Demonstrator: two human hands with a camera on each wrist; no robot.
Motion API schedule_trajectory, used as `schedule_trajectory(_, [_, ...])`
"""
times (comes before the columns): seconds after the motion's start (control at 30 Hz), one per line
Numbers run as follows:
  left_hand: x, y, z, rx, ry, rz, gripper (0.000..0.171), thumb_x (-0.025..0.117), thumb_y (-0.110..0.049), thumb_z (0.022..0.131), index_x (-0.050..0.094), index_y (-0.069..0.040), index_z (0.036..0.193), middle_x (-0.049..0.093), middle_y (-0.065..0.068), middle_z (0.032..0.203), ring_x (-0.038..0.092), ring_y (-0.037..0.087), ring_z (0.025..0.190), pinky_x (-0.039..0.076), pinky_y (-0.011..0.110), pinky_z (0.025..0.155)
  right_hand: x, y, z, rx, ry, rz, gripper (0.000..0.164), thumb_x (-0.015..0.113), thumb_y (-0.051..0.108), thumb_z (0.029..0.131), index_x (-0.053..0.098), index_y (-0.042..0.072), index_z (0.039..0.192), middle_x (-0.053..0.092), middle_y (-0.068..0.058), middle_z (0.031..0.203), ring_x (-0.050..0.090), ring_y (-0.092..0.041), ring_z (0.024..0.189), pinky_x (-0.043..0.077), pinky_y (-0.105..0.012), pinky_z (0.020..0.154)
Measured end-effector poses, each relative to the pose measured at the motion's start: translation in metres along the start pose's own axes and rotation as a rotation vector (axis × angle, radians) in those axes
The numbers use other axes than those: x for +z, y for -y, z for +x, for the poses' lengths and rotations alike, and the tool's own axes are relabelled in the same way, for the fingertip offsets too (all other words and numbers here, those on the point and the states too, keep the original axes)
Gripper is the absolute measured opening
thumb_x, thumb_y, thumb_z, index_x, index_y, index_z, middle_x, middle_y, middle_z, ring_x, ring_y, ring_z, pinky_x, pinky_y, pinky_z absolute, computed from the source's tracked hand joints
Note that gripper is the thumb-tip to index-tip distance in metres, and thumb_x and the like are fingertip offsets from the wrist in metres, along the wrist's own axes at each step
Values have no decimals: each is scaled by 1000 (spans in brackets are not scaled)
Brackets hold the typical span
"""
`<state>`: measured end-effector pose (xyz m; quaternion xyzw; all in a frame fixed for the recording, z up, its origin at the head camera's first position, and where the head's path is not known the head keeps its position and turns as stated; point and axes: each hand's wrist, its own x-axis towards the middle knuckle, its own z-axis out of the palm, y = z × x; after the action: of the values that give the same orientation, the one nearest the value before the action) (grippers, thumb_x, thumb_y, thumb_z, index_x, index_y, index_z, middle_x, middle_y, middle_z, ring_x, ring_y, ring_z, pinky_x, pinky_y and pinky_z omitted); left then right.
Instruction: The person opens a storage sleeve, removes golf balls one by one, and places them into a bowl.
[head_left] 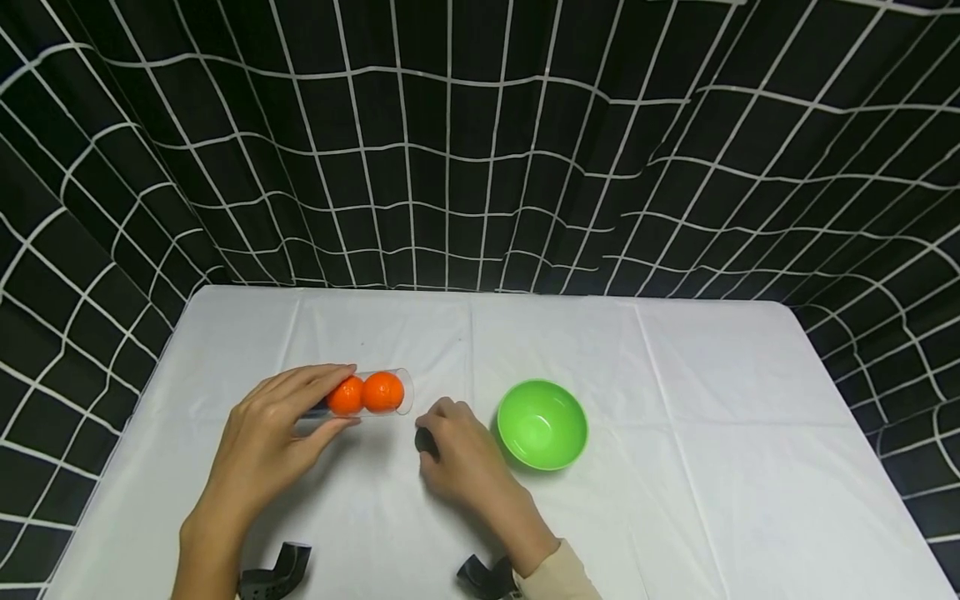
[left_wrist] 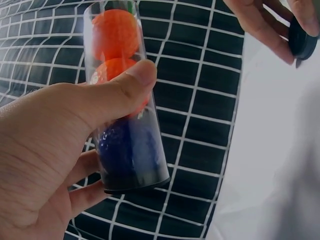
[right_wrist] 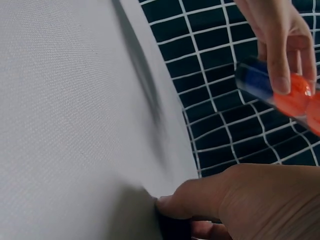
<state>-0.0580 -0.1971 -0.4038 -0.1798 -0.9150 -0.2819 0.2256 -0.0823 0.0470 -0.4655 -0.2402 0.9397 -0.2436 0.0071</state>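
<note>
My left hand point(head_left: 281, 425) grips a clear plastic tube point(left_wrist: 152, 127) between thumb and fingers. Inside the tube, two orange balls point(head_left: 383, 392) sit toward one end, and a dark blue ball point(left_wrist: 122, 147) lies at the other end, by a black base point(left_wrist: 137, 186). The tube's end past the orange balls looks uncovered in the head view. My right hand point(head_left: 467, 450) pinches a round black cap point(head_left: 427, 442) just off that end of the tube. In the left wrist view the cap point(left_wrist: 303, 40) shows between thumb and fingers.
A green bowl point(head_left: 542, 425) stands on the white-covered table point(head_left: 712, 467), right beside my right hand. Black curtains with a white grid point(head_left: 465, 167) rise behind the table and at both sides. Dark wrist mounts point(head_left: 277, 573) show under each forearm.
</note>
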Motion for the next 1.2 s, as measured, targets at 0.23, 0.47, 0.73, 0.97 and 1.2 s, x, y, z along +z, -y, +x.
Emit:
schedule_trajectory(0.23, [-1,2,0,3,-3,-11,62,97,-25,75,75,-23,133,78,-2,125,73,24,117,55,43,100,1,-3,1,-3,14,8,19,79,6,86,76,8,104,69,-7,107,61,-25,96,56,-35,83])
schedule_trajectory(0.47, [-2,1,0,6,-5,-16,63,97,-26,74,76,-24,133,78,-2,122,73,24,116,54,44,98,-3,0,0,30,36,33,39,83,13,86,75,6,124,69,-10,117,64,-27,106,59,-39,91])
schedule_trajectory(0.73, [-4,0,0,-2,6,-21,63,96,-25,75,75,-23,134,77,-1,124,68,23,116,50,43,102,-17,6,4,13,-103,273,35,79,18,94,74,11,128,71,-6,122,71,-24,114,59,-40,103])
schedule_trajectory(0.97, [-6,-1,1,8,12,-2,64,96,-22,75,75,-23,135,75,1,125,66,27,118,47,46,105,-37,6,3,-43,-236,587,28,73,0,94,75,6,122,73,-10,117,75,-25,105,65,-35,94])
schedule_trajectory(1.2, [-6,-3,1,23,-5,28,63,96,-16,75,75,-22,134,75,5,124,64,30,119,44,48,106,-45,3,1,-93,-259,807,30,71,-3,94,75,5,123,72,-13,117,73,-30,106,65,-32,94])
